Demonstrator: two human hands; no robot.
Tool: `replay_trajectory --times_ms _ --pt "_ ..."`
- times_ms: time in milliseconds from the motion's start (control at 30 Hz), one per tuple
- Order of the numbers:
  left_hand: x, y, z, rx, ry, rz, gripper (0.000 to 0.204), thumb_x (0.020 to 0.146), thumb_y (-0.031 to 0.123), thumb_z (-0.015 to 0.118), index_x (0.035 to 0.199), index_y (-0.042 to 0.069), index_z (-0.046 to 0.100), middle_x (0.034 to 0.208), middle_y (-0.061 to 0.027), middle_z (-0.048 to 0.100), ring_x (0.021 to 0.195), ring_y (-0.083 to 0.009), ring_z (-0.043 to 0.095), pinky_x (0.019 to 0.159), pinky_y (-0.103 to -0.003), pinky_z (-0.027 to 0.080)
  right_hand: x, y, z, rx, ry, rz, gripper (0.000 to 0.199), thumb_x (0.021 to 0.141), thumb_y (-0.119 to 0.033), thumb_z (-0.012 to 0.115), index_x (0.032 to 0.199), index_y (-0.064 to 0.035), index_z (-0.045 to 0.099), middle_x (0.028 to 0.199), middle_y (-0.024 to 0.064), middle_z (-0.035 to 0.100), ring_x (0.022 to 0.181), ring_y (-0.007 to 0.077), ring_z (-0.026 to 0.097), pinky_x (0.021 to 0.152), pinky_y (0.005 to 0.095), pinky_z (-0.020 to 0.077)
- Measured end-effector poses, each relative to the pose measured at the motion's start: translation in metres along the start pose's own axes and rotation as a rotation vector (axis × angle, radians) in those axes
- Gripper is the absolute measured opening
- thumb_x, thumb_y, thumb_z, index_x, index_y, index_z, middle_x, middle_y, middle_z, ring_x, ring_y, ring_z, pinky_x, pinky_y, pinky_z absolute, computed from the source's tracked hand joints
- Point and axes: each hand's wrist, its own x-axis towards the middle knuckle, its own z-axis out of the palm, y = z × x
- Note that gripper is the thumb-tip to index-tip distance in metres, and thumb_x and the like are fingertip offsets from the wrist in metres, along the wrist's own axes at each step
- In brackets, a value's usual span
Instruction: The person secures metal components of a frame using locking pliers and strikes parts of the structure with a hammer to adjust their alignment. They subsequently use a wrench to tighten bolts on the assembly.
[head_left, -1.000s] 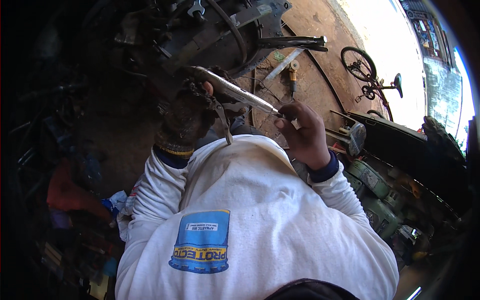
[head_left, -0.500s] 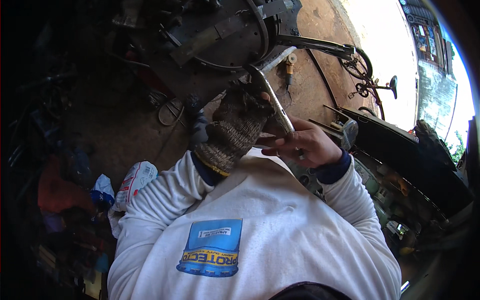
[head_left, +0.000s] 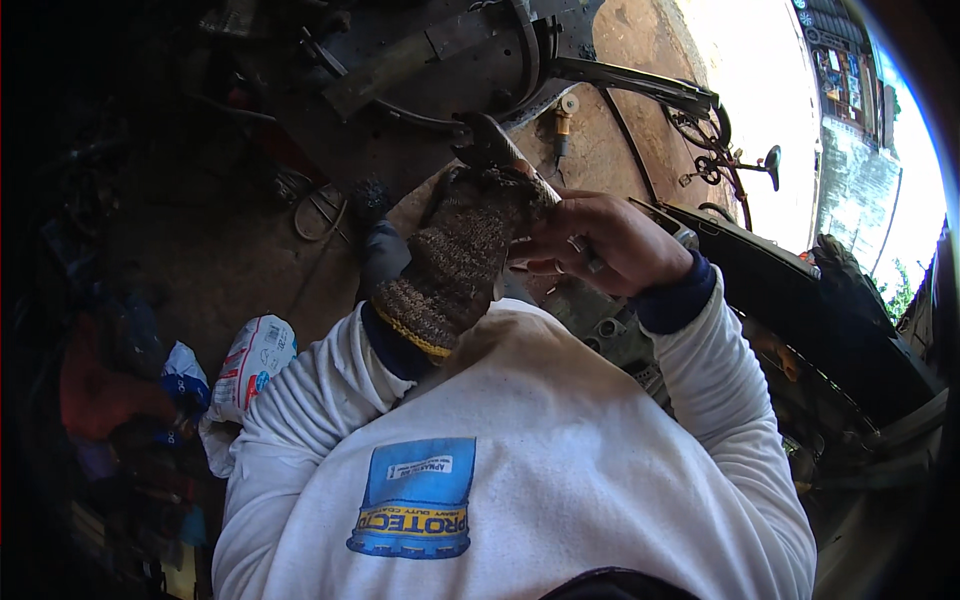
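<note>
Pliers (head_left: pixel 520 163) are up in front of your tummy, tipped on a slant between your two hands. Their dark head points up and to the left, and the shiny handle runs down to the right. Your left hand (head_left: pixel 455 240) wears a dirty brown knit glove with a yellow edge, and it is wrapped around the pliers. Your right hand (head_left: pixel 615 240) is bare. It is right next to your left one, with bent fingers at the low end of the handle. You have a small shiny bit by those fingers, but I can't tell what it is. I also can't tell how hard your right hand is squeezing, as its fingertips are partly hidden.

You have on a white shirt (head_left: pixel 560 440) with long sleeves, dark blue cuffs and a blue and yellow bucket picture on the front. Past the pliers is a big dark metal frame (head_left: pixel 390 75) with a bent round bar on it. Near it on the brown floor (head_left: pixel 630 50) lies a grinder (head_left: pixel 563 130) with a round disc on its end. Farther to your right is a bike (head_left: pixel 735 170) with a black seat. A white bag (head_left: pixel 255 360) sits by your left arm, and just beside it is a blue and white packet (head_left: pixel 185 375).
</note>
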Motion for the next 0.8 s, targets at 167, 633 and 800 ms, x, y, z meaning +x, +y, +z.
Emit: replay_trajectory --times_ms 167,633,800 --pt "0.004 -0.003 0.031 0.574 0.14 0.084 0.063 0.096 0.05 0.034 0.136 0.001 0.039 0.125 -0.0207 0.051 0.114 -0.0353 0.055 0.095 -0.049 0.05 0.011 -0.014 -0.001 0.088 0.005 0.203 0.023 0.087 0.002 0.052 0.108 0.0035 0.062 0.103 0.013 0.065 0.097 0.0226 0.066 0.082 0.0313 0.0542" --pt "-0.001 0.001 0.026 0.343 0.048 0.044 0.042 0.099 0.022 0.035 0.137 0.002 0.04 0.125 -0.0168 0.052 0.11 -0.0245 0.056 0.093 -0.035 0.048 0.008 -0.013 0.014 0.041 0.006 0.152 0.026 0.091 -0.015 0.061 0.115 -0.0048 0.06 0.108 0.0097 0.064 0.094 0.0219 0.065 0.081 0.0324 0.0528" --pt "-0.006 -0.007 0.01 0.094 0.107 0.014 0.036 0.1 0.012 0.036 0.135 0.002 0.042 0.123 -0.0159 0.053 0.107 -0.0203 0.057 0.092 -0.029 0.048 0.016 -0.046 0.024 0.935 0.371 0.889 0.03 0.093 -0.022 0.057 0.119 -0.0082 0.058 0.109 0.0046 0.06 0.093 0.0161 0.06 0.079 0.0293 0.0489"
